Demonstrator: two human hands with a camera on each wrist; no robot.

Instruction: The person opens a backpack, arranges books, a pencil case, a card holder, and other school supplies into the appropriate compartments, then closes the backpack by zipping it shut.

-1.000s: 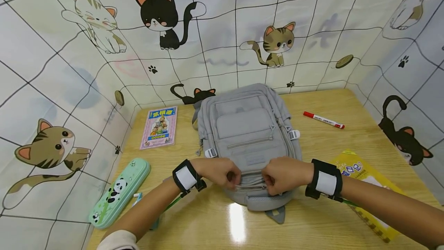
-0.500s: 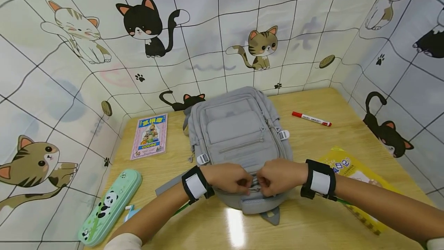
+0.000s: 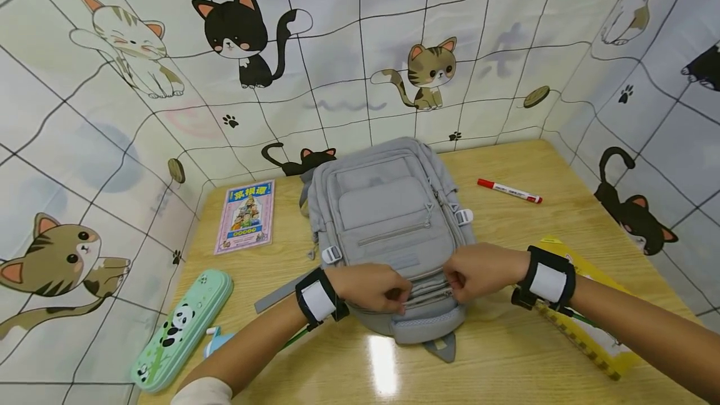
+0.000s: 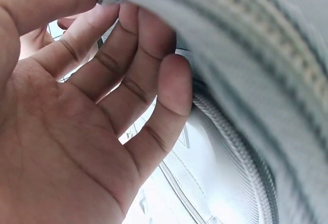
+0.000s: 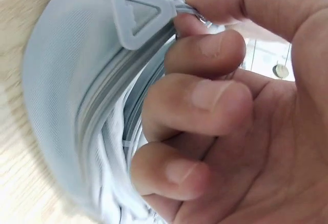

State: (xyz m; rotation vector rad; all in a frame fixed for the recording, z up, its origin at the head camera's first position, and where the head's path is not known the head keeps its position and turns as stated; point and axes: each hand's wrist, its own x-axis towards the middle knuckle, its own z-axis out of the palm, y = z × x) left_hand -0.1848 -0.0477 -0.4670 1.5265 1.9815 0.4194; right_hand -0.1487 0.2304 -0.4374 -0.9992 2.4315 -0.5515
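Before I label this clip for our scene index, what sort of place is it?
Probably a child's study desk: a wooden table walled with cat-print sheets, bearing a grey school backpack, a panda pencil case and a pink booklet.

Before me stands a light wooden table (image 3: pixel 506 355), its glossy top throwing back a bright patch of overhead light. White panels (image 3: pixel 349 49) with a dark grid and cartoon cats wall it in on three sides, with small paw prints scattered among the cats.
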